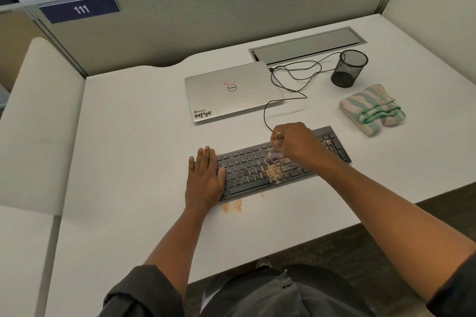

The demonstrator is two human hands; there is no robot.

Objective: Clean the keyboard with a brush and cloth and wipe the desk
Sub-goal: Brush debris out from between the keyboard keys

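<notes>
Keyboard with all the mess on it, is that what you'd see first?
Yes: orange crumbs cover the middle of the black keyboard, and the right hand holds a brush over them. The left hand lies flat on the keyboard's left end. A striped cloth waits at the right.

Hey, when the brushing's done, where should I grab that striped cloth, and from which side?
Probably take the cloth with the right hand, coming from above on its near side. It lies folded in a thick bundle on the desk, right of the keyboard, so pinching the stacked green-trimmed edges should lift all the layers at once.
</notes>
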